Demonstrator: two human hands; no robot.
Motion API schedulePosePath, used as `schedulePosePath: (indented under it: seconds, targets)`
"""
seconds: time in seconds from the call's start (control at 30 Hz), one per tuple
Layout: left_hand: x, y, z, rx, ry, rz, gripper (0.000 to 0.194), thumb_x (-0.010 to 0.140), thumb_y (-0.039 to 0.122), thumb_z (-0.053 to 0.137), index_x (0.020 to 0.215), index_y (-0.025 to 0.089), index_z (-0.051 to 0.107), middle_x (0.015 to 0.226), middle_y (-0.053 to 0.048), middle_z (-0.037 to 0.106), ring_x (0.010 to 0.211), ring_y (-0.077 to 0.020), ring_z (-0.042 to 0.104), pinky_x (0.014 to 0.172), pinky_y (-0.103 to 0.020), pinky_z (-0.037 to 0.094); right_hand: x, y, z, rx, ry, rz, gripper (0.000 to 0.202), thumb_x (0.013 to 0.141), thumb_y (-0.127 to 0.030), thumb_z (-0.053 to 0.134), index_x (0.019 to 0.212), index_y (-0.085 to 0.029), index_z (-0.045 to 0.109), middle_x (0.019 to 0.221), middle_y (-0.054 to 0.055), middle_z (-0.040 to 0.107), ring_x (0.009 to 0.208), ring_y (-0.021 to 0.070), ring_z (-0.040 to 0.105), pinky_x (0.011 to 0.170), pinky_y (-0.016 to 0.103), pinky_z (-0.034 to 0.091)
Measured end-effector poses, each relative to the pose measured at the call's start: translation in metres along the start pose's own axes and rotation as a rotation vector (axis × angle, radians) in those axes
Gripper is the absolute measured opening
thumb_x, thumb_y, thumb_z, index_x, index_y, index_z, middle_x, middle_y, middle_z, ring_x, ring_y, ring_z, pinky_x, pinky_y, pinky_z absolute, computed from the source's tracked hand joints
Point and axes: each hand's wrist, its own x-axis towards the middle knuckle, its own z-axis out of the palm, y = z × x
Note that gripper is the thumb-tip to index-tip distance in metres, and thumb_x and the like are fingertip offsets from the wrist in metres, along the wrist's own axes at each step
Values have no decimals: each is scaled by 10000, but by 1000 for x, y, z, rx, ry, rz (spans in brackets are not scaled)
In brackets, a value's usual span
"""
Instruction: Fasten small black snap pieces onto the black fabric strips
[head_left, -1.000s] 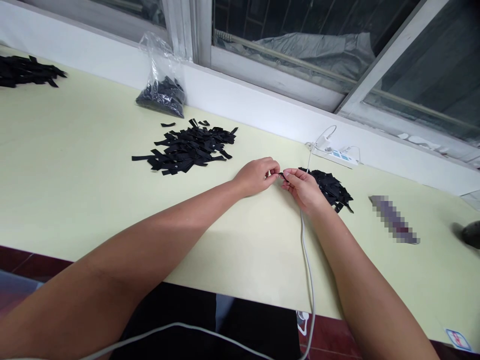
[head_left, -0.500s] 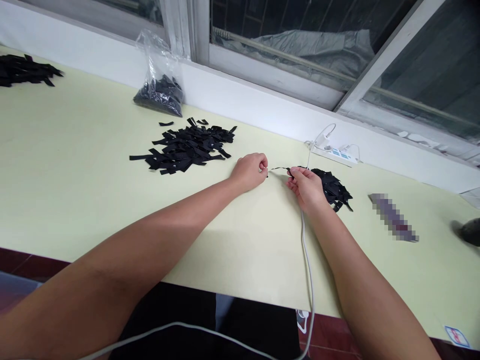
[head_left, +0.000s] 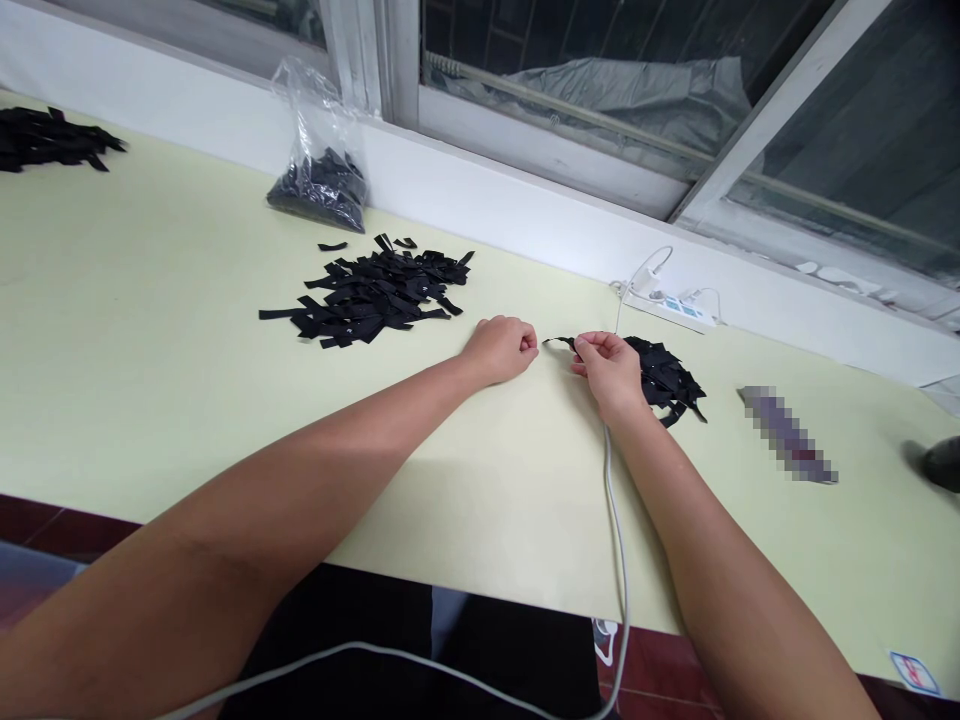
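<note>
My right hand [head_left: 613, 376] pinches a short black fabric strip [head_left: 557, 341] between thumb and fingers. The strip's free end points left, toward my left hand [head_left: 501, 350]. That hand is curled closed on the tabletop, a small gap away from the strip, and its fingers hide whatever may be in them. Just behind my right hand lies a pile of black strips [head_left: 667, 375]. A wider pile of similar strips [head_left: 382, 290] spreads out beyond my left hand, with a few loose pieces at its edges.
A clear plastic bag [head_left: 319, 190] with black pieces stands against the wall. Further black strips [head_left: 52, 140] lie at the far left. A power strip [head_left: 675, 312] sits at the back, and a white cable [head_left: 616, 520] runs past my right wrist over the table [head_left: 480, 520] edge.
My left hand has closed more tightly and a dark bit at its fingertips is out of sight. The strip's free end in my right hand now looks shorter and bent.
</note>
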Motion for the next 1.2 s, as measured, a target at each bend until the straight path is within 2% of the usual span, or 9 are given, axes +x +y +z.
schedulePosePath:
  seconds: [0.3, 0.47, 0.63, 0.83, 1.03, 1.2]
  targets:
    - [0, -1, 1, -25, 19, -2, 191, 866, 225, 516, 848, 206, 706, 920, -48, 705, 851, -208, 603, 820, -370, 434, -1, 0, 0, -24, -11, -15, 262, 702, -367, 722, 860, -174, 644, 767, 17, 638, 667, 127, 591, 633, 286, 559]
    - [0, -1, 1, -33, 7, -6, 196, 850, 332, 582, 903, 238, 746, 952, -41, 708, 890, -220, 618, 855, -379, 435, 1, 2, 0, -40, -16, -29, 258, 706, -370, 722, 855, -175, 641, 756, 13, 638, 655, 128, 592, 630, 291, 559]
    - [1, -2, 2, -41, -2, -5, 192, 828, 318, 583, 859, 246, 758, 919, -28, 723, 872, -210, 627, 834, -355, 443, 4, 7, -1, -61, -23, -66, 272, 716, -385, 712, 876, -175, 646, 762, 16, 646, 655, 135, 599, 617, 290, 552]
    - [2, 2, 2, 9, -14, -21, 187, 831, 308, 559, 849, 234, 729, 909, -30, 723, 898, -226, 626, 902, -393, 434, 5, 10, 0, -112, -30, -98, 286, 724, -409, 698, 879, -175, 641, 750, 23, 651, 648, 149, 601, 611, 303, 543]
    - [-1, 3, 2, 18, -32, 4, 166, 848, 283, 542, 870, 205, 686, 961, -61, 703, 958, -247, 608, 916, -417, 411, 8, 17, -1, -188, -34, -142, 313, 744, -453, 679, 899, -182, 650, 772, 32, 670, 651, 158, 614, 644, 321, 545]
    - [-2, 3, 2, -12, -64, 88, 133, 877, 227, 499, 904, 200, 627, 981, -67, 691, 979, -250, 592, 893, -407, 405, 10, 22, -1, -249, -41, -193, 337, 775, -486, 661, 930, -188, 658, 837, 54, 695, 691, 165, 626, 662, 317, 535]
